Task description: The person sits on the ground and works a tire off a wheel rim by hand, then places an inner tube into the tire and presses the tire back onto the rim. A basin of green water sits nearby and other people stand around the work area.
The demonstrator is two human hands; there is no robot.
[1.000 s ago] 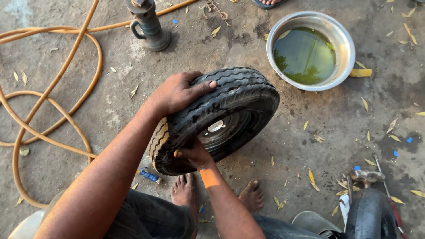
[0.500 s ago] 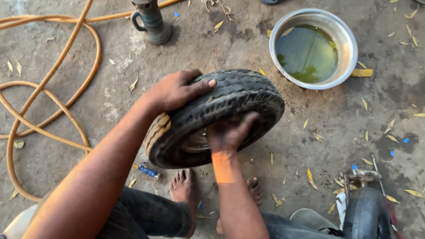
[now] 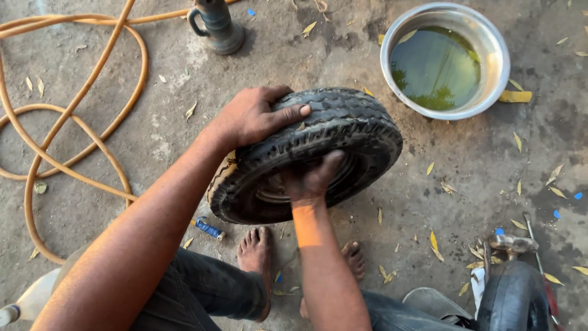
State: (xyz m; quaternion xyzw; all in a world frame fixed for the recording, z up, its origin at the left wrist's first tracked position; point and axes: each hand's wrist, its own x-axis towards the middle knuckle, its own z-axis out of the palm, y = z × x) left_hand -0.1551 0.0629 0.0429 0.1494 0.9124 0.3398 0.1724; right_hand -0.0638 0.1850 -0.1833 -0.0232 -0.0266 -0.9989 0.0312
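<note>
One small black tyre (image 3: 318, 153) is standing tilted on its edge on the ground, just ahead of the person's two bare feet, and both hands are gripping it. The left hand (image 3: 254, 116) is lying over the top of the tread, its fingers spread wide and pressing flat against the rubber, the thumb reaching along the crown. The right hand (image 3: 309, 181) is curling around the near sidewall, fingers hooked into the opening by the rim (image 3: 269, 190), so it is holding the tyre from the inner side; how tightly they are closing there cannot be told. One steel bowl (image 3: 445, 61) is sitting well apart at the upper right, holding greenish water with a leaf or two floating on it. One orange hose (image 3: 67, 129) is looping in several coils across the left side. One dark metal jack-like tool (image 3: 215, 26) is standing near the top edge. One short blue piece (image 3: 207, 228) is lying just beside the tyre's lower edge. A second black wheel (image 3: 511, 300) is showing at the lower right corner. The surface is rough, stained concrete (image 3: 465, 165) outdoors, with many dry yellow leaves and a few blue scraps lying scattered over it, and low warm sunlight is falling across the arms.
</note>
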